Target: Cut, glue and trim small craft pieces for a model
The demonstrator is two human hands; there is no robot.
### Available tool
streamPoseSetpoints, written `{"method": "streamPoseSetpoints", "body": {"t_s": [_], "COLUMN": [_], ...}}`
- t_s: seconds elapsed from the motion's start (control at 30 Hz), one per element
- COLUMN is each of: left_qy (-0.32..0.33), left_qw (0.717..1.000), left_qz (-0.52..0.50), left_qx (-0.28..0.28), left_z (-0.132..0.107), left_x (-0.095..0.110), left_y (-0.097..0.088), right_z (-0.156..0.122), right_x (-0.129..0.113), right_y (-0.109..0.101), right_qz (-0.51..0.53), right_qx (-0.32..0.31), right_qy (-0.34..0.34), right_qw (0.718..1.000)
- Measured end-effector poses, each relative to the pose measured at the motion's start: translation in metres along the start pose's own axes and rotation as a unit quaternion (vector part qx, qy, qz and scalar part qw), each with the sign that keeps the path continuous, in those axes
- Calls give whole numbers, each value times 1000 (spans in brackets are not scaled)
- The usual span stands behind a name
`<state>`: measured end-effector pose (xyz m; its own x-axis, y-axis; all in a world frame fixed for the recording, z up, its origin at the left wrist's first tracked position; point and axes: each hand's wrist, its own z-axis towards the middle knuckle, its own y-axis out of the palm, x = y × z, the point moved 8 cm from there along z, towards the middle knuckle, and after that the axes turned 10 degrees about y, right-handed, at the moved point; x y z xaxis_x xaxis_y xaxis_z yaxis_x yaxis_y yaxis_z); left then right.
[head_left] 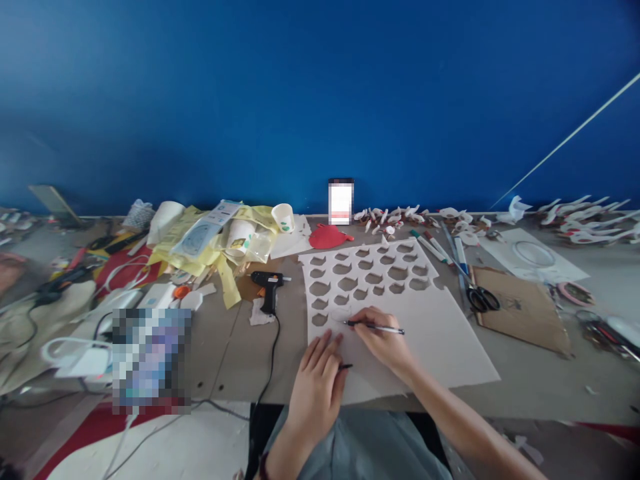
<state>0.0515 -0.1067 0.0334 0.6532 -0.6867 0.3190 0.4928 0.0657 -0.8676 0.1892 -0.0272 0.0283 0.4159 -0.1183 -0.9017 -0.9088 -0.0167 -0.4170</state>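
Right hand pinching a pen at a white sheet.
Fingers close near the pen's tip; probably light and stiff, best held low. Left hand rests on the sheet, thumb and finger gripping a small black piece (perhaps a cap). The sheet lies on the table; likely flimsy, tearable between cutouts, best taken by its uncut near margin.

Grey tbl w/ lg holed wht sheet, brn cardbd, sm wht ppr.
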Motion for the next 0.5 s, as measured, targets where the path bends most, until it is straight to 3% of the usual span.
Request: {"method": "streamPoseSetpoints", "body": {"t_s": [0.5], "left_qy": [-4], "left_qw": [1000], "left_qz": [-2], "left_qx": [-4], "left_z": [0], "left_x": [0], "left_y": [1], "right_z": [1], "right_x": [2], "right_y": [-6], "right_qz": [3], "right_qx": [17], "right_qy": [-7], "right_qw": [1000]}}
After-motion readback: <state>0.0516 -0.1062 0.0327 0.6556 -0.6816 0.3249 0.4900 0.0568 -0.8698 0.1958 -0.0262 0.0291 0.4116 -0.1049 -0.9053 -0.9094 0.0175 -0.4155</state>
